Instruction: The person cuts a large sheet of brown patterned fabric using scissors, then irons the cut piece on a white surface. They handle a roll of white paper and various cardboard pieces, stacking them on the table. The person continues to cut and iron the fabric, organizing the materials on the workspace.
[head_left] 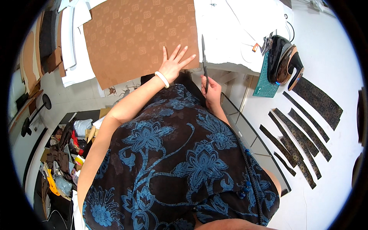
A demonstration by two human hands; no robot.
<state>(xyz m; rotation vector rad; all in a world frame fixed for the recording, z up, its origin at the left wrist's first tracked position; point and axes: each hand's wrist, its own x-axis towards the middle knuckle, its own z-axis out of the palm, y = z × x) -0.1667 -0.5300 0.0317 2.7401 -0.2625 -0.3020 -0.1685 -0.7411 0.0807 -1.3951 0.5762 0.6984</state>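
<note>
Brown patterned fabric sheet [140,36], large, with a repeating square motif, lying flat on the white tabletop [337,50] in the upper centre of the frame, its lower edge near the tabletop's front edge. Left hand [173,65], at upper centre, laid palm-down on the lower right corner of the brown sheet, fingers [177,51] spread wide and flat, gripping nothing; a white bangle [162,79] circles the wrist. Right hand [211,92], just right of and below the left, fingers curled closed around the handles of a pair of dark scissors [204,57]; the blades point up the frame and run along the right edge of the brown sheet, whether they touch it cannot be told. White cloth or paper [237,27] lies right of the sheet in the upper centre. Green cutting mat [264,84], upper right, with a dark iron [284,59] resting just beside and partly over it, a cord trailing above. Dark patterned fabric strips [303,134], several, long and narrow, laid out side by side at a slant on the tabletop at right centre. Stacked brown and white sheets [57,46] at upper left. Heap of scraps and bags [65,161] on the floor, lower left. The person's dark garment with blue flowers [180,161] fills the lower centre.
</note>
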